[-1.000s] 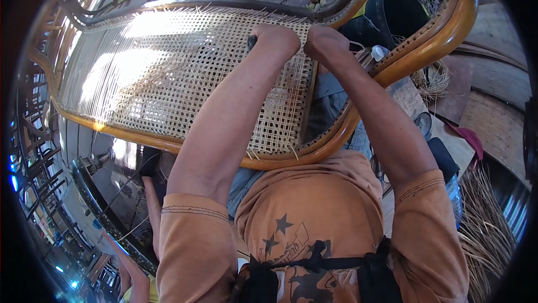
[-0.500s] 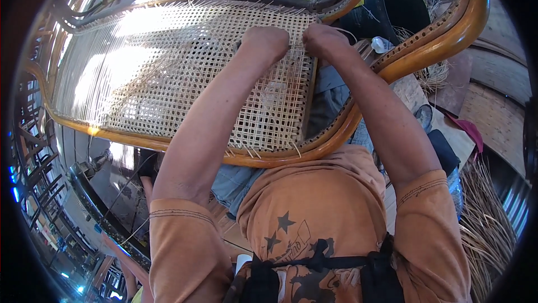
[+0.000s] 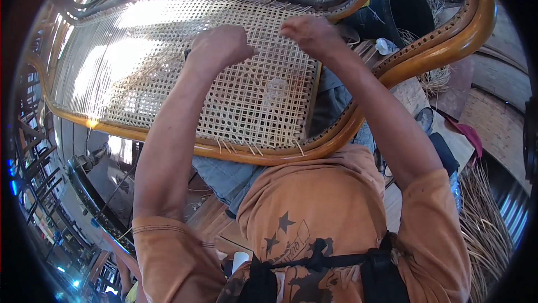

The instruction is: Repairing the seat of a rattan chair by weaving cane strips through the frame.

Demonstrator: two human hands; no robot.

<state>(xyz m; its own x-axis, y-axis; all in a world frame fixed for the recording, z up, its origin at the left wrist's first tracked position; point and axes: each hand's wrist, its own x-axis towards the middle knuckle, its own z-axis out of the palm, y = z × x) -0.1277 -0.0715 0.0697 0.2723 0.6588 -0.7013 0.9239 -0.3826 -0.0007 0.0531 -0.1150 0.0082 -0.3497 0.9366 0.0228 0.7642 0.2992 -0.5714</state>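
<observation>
A chair frame of bent, varnished wood (image 3: pixel 414 66) lies across my lap, its panel of woven cane (image 3: pixel 252 112) facing up. Over the middle of the panel, my left hand (image 3: pixel 221 46) is closed in a fist. A small dark bit of something shows at its outer edge, too little to name. To the right, near the panel's end, my right hand (image 3: pixel 312 35) is curled with its fingertips pressed together, pointing left. Any strand in that pinch is too fine to make out. Loose cane ends stick out along the near and far rims.
A black bucket (image 3: pixel 400 9) lies tipped beyond the frame on the right, beside a crumpled white wrapper (image 3: pixel 384 46). A bundle of dry strips (image 3: pixel 485 219) rests on the floor at right. At lower left is a wheel with a black tyre (image 3: pixel 92 205).
Both hands have drawn left from the panel's right end, the left one farther, so the gap between them has widened. The chair frame has shifted only slightly.
</observation>
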